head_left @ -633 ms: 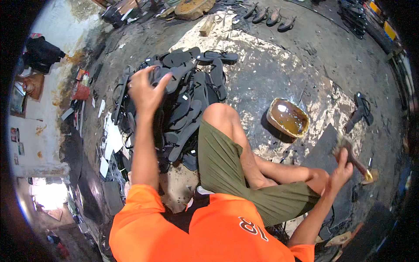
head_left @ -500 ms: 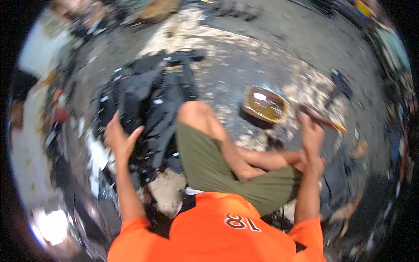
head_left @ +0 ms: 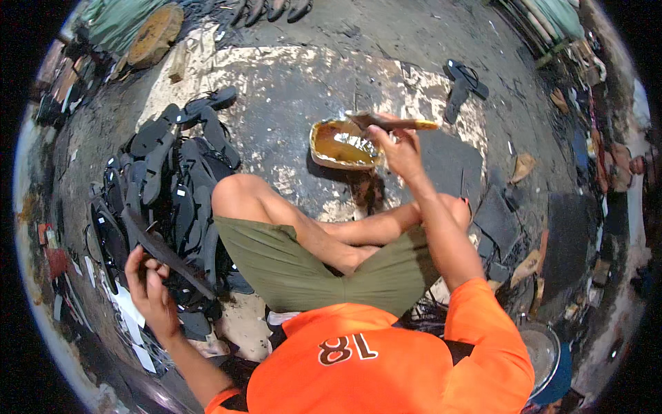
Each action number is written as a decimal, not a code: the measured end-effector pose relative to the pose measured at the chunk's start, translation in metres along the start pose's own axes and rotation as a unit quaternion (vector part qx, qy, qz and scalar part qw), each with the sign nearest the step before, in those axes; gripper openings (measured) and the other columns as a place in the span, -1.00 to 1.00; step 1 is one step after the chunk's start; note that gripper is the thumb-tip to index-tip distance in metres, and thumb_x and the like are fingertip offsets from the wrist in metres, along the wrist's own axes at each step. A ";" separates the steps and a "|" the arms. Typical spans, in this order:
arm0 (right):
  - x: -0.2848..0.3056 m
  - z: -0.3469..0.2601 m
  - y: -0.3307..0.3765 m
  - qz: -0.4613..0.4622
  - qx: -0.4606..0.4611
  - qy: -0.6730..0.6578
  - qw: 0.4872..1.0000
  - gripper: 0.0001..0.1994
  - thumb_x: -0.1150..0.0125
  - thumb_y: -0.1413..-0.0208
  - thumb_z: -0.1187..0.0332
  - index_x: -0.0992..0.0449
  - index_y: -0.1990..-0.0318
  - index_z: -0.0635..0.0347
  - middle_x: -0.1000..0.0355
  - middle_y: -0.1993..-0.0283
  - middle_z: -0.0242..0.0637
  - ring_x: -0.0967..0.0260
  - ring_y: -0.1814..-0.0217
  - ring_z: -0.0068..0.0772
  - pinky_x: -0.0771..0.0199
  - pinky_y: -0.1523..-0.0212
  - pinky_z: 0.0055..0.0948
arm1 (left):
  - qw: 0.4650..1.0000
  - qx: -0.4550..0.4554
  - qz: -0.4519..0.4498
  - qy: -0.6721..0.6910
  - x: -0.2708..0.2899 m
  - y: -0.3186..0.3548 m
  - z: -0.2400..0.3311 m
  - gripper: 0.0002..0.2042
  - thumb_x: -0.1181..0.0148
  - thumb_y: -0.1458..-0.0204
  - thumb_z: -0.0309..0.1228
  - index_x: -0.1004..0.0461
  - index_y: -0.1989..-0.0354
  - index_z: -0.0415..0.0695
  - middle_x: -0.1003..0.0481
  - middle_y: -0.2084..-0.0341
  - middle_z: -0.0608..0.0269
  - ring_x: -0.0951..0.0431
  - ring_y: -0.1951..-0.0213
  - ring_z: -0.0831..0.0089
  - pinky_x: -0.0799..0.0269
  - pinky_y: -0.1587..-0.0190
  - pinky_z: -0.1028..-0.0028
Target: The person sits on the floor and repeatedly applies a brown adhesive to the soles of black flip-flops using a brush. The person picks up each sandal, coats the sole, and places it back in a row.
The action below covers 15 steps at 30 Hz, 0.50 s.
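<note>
My left hand (head_left: pixel 153 297) is at the left, its curled fingers gripping the edge of a dark flat sandal (head_left: pixel 181 268), which is tilted over a heap of black sandals (head_left: pixel 183 196). My right hand (head_left: pixel 405 155) is closed round a brush with a brown handle (head_left: pixel 407 125) and a yellowish end. The brush's dark wide end hangs over the far right rim of a tub (head_left: pixel 336 165) of glossy amber-brown liquid. Whether the brush touches the liquid I cannot tell.
My crossed legs (head_left: pixel 345 241) lie between the heap and the tub. A pair of black sandals (head_left: pixel 460 86) lies at the far right of the stained board (head_left: pixel 276 83). Beyond stand a round wooden block (head_left: pixel 156 36) and several sandals in a row (head_left: pixel 272 10). Dark sheets (head_left: pixel 569 241) lie at the right.
My right hand has brought the brush inward to the tub from its right side. My left hand has drawn nearer to me with curled fingers on a sandal. The whole view has shifted.
</note>
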State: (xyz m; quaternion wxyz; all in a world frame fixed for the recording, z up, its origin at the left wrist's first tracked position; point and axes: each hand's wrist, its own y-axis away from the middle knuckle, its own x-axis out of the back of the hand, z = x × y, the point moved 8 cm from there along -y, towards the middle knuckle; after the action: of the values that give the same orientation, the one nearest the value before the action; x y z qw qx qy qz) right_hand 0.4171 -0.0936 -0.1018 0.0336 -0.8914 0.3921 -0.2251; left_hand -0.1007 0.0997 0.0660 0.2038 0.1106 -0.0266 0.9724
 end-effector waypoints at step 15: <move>0.139 -0.096 0.025 0.276 -0.122 -0.219 0.928 -0.69 -0.32 -0.18 0.14 -0.59 0.25 0.26 -0.53 0.29 -0.41 -0.38 0.30 -0.65 -0.37 0.20 -0.58 | 0.863 -0.270 -0.146 -0.403 -0.168 -0.029 0.015 -0.13 -0.50 0.24 -0.09 -0.30 -0.31 -0.13 -0.29 -0.27 -0.02 -0.33 -0.23 0.08 -0.24 -0.22 0.20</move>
State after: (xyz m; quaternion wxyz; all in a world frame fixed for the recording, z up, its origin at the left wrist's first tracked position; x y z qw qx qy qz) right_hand 0.4411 -0.1995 0.0305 0.0702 -0.7720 0.6302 0.0438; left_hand 0.0642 0.0592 0.0431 0.3365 0.4360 -0.3511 0.7573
